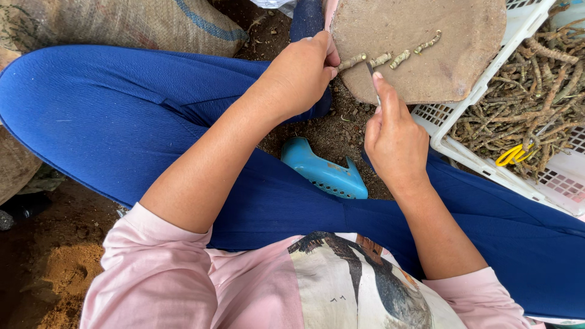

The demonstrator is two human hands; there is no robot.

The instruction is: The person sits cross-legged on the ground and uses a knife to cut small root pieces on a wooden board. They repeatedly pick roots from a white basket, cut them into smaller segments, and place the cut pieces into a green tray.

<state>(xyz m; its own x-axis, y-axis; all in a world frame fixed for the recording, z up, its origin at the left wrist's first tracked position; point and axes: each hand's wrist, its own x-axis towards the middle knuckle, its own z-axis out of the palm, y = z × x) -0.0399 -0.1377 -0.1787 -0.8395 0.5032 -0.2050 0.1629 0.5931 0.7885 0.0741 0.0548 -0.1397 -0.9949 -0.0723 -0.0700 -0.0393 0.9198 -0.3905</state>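
Observation:
My left hand [301, 73] pinches the end of a thin knobbly root stem [352, 61] and holds it flat on a round brown cutting board [426, 73]. My right hand [395, 140] grips a small knife [373, 79], index finger laid along its back, with the blade set across the stem just right of my left fingers. Three cut pieces [399, 58] lie in a row on the board to the right of the blade.
A white slatted plastic crate [454, 149] at right holds several similar stems and yellow-handled scissors [512, 155]. A blue plastic sandal [323, 170] lies on the dirt between my blue-trousered legs. Woven sacks [122, 24] sit at upper left.

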